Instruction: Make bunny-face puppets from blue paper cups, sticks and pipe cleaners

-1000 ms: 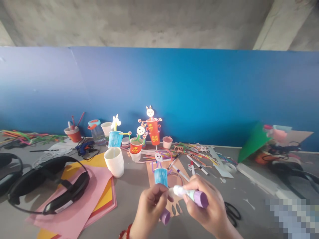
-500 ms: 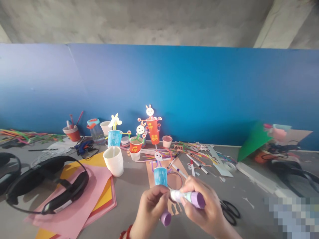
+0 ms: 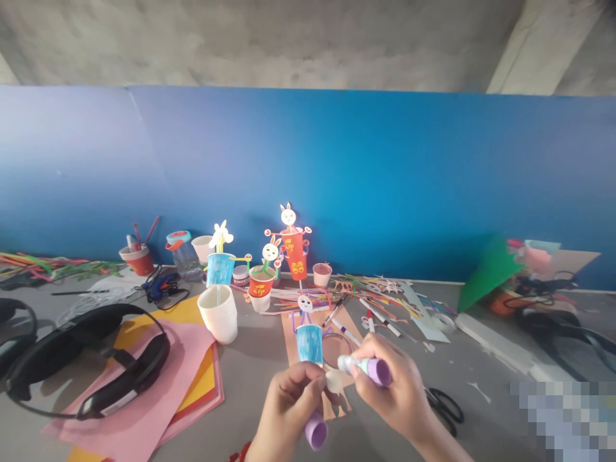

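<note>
Between the thumb and forefinger of my left hand [image 3: 293,401] is a small white paper piece [image 3: 333,380]. A purple glue stick cap [image 3: 316,431] is tucked under the same hand's fingers. My right hand [image 3: 392,385] grips a glue stick [image 3: 368,369] with a purple base, its white end just right of the paper and apart from it. Behind my left hand stands a blue-painted paper cup [image 3: 309,343] with a rabbit face [image 3: 305,303] on purple stems. Its bottom is hidden by my fingers.
A brown paper sheet [image 3: 293,330] lies beneath the blue cup, with markers [image 3: 387,319] nearby. Black scissors [image 3: 446,407] lie to the right. On the left are stacked white cups [image 3: 218,314], pink paper [image 3: 185,359] and a black headset [image 3: 128,378]. Red cup rabbit figures [image 3: 294,253] stand behind.
My right hand has drawn the glue stick slightly right and up, off the paper piece. More of the white paper shows now. My left hand keeps its hold, with the cap shifted slightly.
</note>
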`<state>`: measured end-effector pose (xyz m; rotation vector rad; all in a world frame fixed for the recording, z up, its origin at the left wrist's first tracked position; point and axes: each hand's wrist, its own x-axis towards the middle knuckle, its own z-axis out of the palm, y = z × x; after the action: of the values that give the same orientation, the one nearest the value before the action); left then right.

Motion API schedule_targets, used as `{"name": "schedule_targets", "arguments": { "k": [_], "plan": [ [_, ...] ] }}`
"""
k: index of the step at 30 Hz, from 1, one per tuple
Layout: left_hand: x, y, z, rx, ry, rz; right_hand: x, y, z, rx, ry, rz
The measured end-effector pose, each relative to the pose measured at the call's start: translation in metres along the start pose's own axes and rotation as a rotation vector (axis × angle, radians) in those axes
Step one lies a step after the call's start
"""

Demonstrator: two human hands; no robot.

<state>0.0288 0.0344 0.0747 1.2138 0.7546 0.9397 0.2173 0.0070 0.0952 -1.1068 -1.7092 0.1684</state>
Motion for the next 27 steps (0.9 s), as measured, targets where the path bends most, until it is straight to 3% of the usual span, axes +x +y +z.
{"name": "schedule_targets", "arguments": {
  "k": [5,11,18,20,24,27],
  "plan": [
    [0.006,0.001,-0.007,-0.119,0.015,-0.121,-0.004,0.012,-0.01,0.069,-0.046,-0.008],
    [0.011,-0.002,-0.009,-0.218,-0.042,-0.234,-0.009,0.012,0.004,0.061,-0.228,-0.193],
    [0.011,-0.007,-0.011,-0.301,-0.094,-0.302,-0.004,0.009,0.011,-0.028,-0.245,-0.267],
    [0.012,-0.01,-0.012,-0.299,-0.116,-0.316,-0.003,0.008,0.013,0.047,-0.207,-0.15],
    [0.014,-0.013,-0.017,-0.222,-0.076,-0.227,-0.003,0.013,0.019,0.269,-0.102,0.386],
    [0.016,-0.012,-0.021,-0.135,-0.023,-0.149,-0.002,0.018,0.021,0.423,-0.053,0.63]
  ]
}}
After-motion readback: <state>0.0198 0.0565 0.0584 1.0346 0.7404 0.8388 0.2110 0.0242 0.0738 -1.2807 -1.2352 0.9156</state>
